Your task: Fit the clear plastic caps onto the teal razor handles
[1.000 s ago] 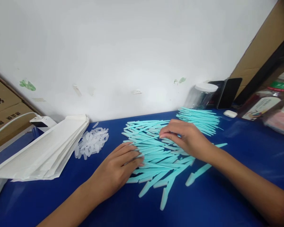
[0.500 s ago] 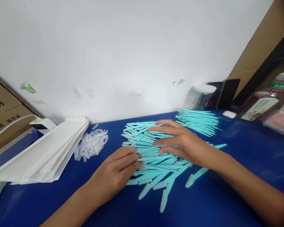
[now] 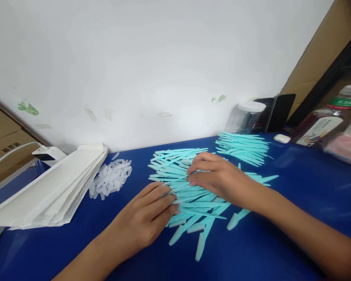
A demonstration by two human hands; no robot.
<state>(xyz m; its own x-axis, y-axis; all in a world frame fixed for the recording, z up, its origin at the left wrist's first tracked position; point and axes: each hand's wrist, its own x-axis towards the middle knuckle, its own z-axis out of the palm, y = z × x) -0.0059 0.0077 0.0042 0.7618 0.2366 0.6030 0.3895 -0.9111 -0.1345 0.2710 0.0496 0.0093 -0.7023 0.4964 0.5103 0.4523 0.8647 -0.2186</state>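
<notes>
Many teal eyebrow razors (image 3: 175, 160) lie in a loose heap on the blue tabletop. My left hand (image 3: 149, 210) is closed at the heap's near left side, its fingertips on an eyebrow razor (image 3: 177, 180) that slants up to the right. The thumb and fingers of my right hand (image 3: 219, 175) are pinched at that razor's other end, above the heap. Below my hands, a few razors (image 3: 201, 246) point toward the near edge. Left of the heap is a small pile of translucent plastic caps (image 3: 112, 177).
A second bundle of teal razors (image 3: 242, 148) lies at the back right, before a clear jar (image 3: 245, 119) with a white lid. White padded envelopes (image 3: 55, 183) are stacked at the left. A white earbud case (image 3: 281, 138), dark phone (image 3: 279, 113) and bottle (image 3: 324, 121) stand at the right.
My right hand's spread fingers have come down and together onto the razor's end. My left hand has shifted slightly right, and the razor has tilted flatter.
</notes>
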